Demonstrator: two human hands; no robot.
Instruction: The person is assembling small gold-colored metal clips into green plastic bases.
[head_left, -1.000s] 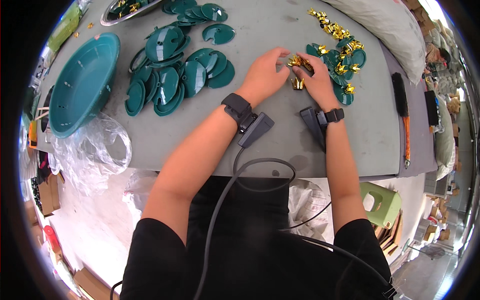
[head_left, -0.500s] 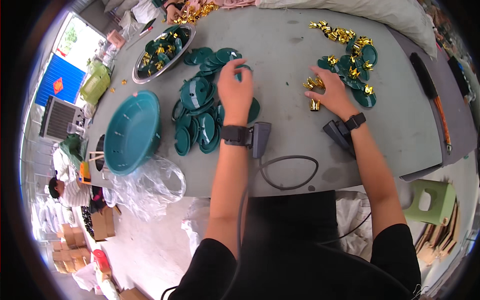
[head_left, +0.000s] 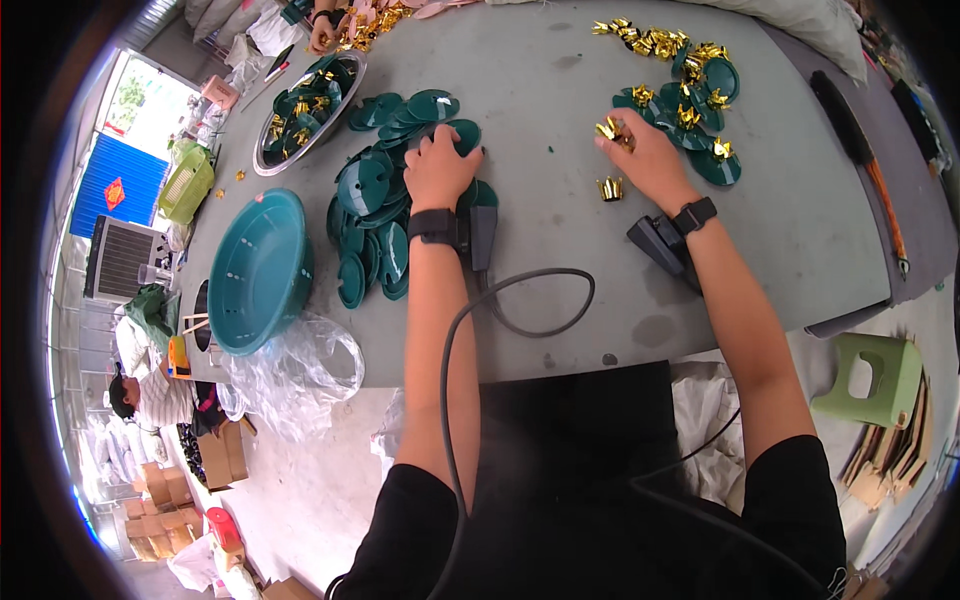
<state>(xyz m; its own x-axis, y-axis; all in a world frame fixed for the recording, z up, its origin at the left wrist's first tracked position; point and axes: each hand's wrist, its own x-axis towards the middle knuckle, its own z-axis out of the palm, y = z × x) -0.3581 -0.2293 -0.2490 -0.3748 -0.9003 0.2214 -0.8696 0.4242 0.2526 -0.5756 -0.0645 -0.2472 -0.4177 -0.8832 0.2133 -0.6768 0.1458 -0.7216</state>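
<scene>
Two hands: both are seen above the grey table (head_left: pixel 560 260).
Left hand (head_left: pixel 438 172): half curled over the heap of green discs (head_left: pixel 363 188); whether one is gripped cannot be told.
Right hand (head_left: pixel 648 160): nearly closed, at least one gold crown piece (head_left: pixel 607 128) being pinched at the fingertips.
Green discs: piled left of centre; judged light, stiff and slippery, best lifted by the rim.
Gold crown piece: probably thin and easily bent, best taken at its plain band, the prongs being spared.
</scene>
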